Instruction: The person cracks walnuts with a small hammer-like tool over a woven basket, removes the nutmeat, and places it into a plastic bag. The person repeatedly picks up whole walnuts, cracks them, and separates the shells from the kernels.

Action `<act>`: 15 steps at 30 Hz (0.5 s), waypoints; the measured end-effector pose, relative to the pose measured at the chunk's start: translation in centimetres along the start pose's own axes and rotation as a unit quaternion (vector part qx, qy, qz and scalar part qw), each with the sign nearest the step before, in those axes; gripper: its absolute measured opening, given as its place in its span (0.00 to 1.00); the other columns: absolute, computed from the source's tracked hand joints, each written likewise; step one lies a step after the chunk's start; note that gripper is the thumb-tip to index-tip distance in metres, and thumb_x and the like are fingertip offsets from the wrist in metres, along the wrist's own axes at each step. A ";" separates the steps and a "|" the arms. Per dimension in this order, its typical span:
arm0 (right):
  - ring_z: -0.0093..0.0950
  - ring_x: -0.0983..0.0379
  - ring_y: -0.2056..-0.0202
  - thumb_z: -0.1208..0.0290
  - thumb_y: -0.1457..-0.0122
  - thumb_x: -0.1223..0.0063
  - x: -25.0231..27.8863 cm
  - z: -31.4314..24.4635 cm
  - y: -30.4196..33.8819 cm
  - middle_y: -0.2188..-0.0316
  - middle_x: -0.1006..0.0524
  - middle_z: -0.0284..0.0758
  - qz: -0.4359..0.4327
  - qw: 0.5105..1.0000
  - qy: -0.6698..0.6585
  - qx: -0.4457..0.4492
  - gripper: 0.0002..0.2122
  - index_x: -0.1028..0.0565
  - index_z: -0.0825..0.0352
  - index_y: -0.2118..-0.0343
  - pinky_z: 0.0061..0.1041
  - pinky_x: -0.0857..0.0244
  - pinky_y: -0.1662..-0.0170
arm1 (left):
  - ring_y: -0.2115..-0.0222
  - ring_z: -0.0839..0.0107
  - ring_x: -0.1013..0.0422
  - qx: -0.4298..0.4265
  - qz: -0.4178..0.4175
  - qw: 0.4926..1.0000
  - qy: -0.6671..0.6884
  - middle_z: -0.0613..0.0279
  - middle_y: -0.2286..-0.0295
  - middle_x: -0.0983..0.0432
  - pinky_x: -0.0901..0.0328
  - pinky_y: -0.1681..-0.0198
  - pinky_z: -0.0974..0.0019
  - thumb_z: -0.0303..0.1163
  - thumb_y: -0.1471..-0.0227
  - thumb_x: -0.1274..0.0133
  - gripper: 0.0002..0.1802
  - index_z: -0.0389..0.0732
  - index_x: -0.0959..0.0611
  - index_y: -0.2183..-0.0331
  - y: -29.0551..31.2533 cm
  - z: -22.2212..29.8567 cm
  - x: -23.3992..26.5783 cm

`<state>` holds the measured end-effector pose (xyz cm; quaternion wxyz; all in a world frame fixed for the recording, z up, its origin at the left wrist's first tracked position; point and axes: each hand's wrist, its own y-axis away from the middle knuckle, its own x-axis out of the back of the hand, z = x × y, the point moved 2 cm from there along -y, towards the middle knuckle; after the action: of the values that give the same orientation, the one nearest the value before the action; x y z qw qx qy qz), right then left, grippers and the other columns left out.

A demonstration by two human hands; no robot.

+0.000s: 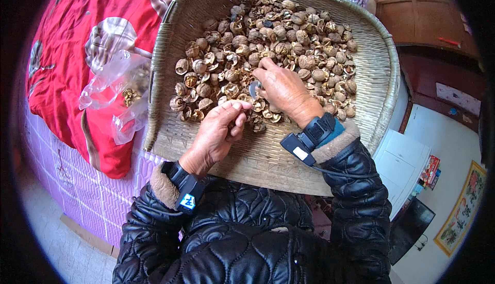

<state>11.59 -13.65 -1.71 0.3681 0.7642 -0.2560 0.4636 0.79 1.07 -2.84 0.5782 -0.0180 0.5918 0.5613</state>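
Many walnuts and cracked walnut shells [281, 36] lie heaped in a wide woven basket tray [376, 78] on my lap. My left hand [221, 129] is closed over the tray's near part, thumb and forefinger pressed together. Whatever is in that pinch is hidden or too small to name. Just above and to the right, my right hand [286, 90] reaches down into the heap with its fingers bent. A small, shiny, rounded metal tool [254, 88] shows beneath its fingers, and the rest of it is covered by the hand.
To the left, a clear plastic bag [124, 96] with walnut pieces rests on a red patterned blanket [67, 62]. A purple quilted bedcover [77, 165] lies beneath. Off to the right stand a white cabinet [399, 152], a dark screen [412, 227] and brown wooden furniture [428, 23].
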 end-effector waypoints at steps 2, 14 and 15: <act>0.41 0.27 0.69 0.76 0.52 0.44 0.1 0.4 0.6 0.66 0.31 0.38 -0.005 1.000 -0.011 -0.005 0.08 0.30 0.67 0.69 0.37 0.30 0.65 | 0.84 0.83 0.45 -0.006 0.020 1.000 -0.010 0.72 0.81 0.34 0.50 0.83 0.80 0.35 0.40 0.55 0.12 0.38 0.23 0.64 -0.1 0.2 0.3; 0.36 0.25 0.67 0.82 0.56 0.43 7.2 4.7 7.8 0.68 0.29 0.35 -0.025 0.962 0.169 -0.214 0.06 0.24 0.66 0.73 0.34 0.28 0.64 | 0.85 0.83 0.47 -0.013 0.044 0.998 -0.042 0.72 0.81 0.35 0.51 0.83 0.79 0.34 0.41 0.54 0.11 0.37 0.22 0.64 -0.6 0.2 0.4; 0.35 0.25 0.68 0.81 0.56 0.42 7.8 4.7 7.9 0.68 0.28 0.35 0.009 0.962 0.172 -0.210 0.06 0.24 0.66 0.73 0.33 0.28 0.65 | 0.85 0.83 0.47 -0.016 0.041 0.998 -0.046 0.72 0.81 0.35 0.51 0.83 0.79 0.34 0.41 0.54 0.11 0.37 0.22 0.64 -0.6 0.3 0.3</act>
<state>11.70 -22.52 6.47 0.5546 0.5760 -0.2874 0.5273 1.28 1.25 -3.36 0.5807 0.0232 0.5559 0.5943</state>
